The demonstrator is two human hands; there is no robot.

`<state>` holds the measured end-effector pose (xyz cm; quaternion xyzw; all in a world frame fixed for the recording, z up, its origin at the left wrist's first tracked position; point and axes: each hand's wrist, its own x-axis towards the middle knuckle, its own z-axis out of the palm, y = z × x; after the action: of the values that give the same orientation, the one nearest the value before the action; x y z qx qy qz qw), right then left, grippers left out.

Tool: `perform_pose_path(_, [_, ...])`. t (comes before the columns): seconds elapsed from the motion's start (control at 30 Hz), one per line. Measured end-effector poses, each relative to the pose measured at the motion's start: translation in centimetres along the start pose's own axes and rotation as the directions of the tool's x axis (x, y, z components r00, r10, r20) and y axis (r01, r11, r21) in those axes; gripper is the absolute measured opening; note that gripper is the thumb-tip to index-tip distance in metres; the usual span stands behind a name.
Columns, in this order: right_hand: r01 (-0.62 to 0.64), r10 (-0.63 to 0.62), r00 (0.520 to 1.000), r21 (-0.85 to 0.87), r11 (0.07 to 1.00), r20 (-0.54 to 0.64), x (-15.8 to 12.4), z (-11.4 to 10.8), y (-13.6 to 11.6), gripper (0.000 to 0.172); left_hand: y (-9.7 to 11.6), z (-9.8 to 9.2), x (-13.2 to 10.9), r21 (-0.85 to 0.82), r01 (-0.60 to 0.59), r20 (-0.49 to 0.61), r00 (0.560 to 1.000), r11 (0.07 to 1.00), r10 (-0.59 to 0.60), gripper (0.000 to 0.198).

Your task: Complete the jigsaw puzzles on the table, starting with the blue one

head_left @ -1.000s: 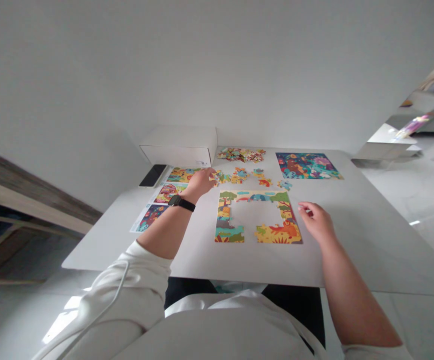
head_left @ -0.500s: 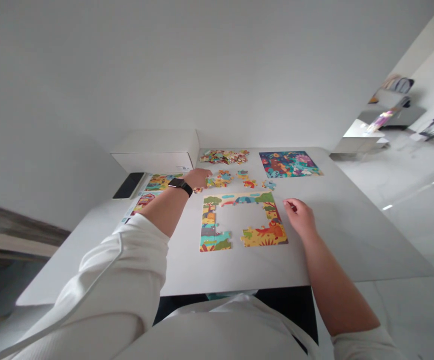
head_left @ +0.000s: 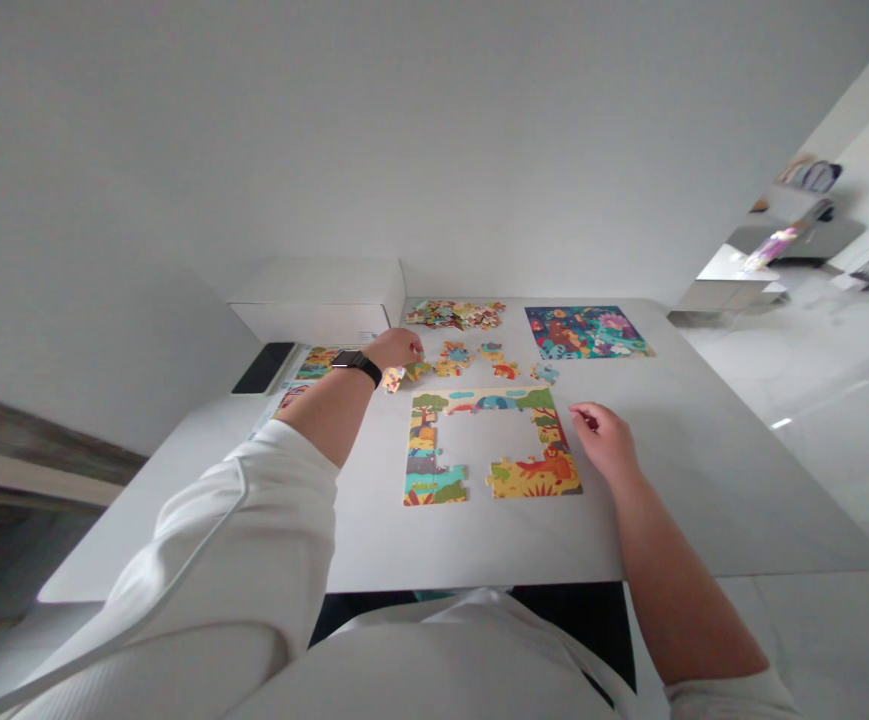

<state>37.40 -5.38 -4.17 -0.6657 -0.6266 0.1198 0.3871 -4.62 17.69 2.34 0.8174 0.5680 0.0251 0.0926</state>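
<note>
At the left end of the loose pieces (head_left: 454, 356) beyond the puzzle frame (head_left: 535, 480), with left hand (head_left: 398, 348) nearer than right hand (head_left: 603, 434), both curled, any hold impossible to tell.

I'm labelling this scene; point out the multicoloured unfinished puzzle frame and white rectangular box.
Multicoloured unfinished puzzle frame (head_left: 552, 465), head view: lower-right orange lion.
White rectangular box (head_left: 310, 323), head view: its front face.

The left forearm (head_left: 329, 423) stretches forward and inward, its left hand (head_left: 398, 348) farther out than the right, with fingers (head_left: 416, 347) bent; their grip is too small to make out. The right forearm (head_left: 670, 555) angles forward and inward, the right hand (head_left: 605, 436) loosely curled, knuckles outward.
</note>
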Motion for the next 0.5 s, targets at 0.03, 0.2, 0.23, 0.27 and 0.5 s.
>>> perform_pose_path(0.03, [0.001,-0.001,1.0,0.003,1.0,0.004,0.0,0.0,0.0,0.036,0.0,-0.4,-0.3,-0.069,0.013,-0.025,1.0,0.998,-0.015,0.023])
perform_pose_path(0.2, [-0.002,0.002,1.0,0.002,1.0,0.003,0.2,-0.1,0.0,0.037,1.0,-2.1,-3.3,-0.547,0.01,-0.221,0.963,0.837,-0.155,0.028])
perform_pose_path(0.23, [-0.009,0.009,1.0,0.0,1.0,-0.002,0.2,-0.1,0.0,0.036,1.7,-2.3,-4.2,-0.639,-0.007,-0.232,0.955,0.77,-0.184,0.033])
perform_pose_path(0.27, [-0.017,0.017,1.0,0.003,1.0,-0.009,0.1,-0.1,0.0,0.035,2.5,-2.3,-5.3,-0.721,-0.049,-0.233,0.957,0.691,-0.175,0.036])
perform_pose_path(0.5, [0.062,-0.06,0.998,0.21,0.976,-0.016,-0.2,-0.5,-2.9,0.038,10.1,1.2,-14.5,-0.967,-0.19,-0.207,0.974,0.172,-0.087,0.055])
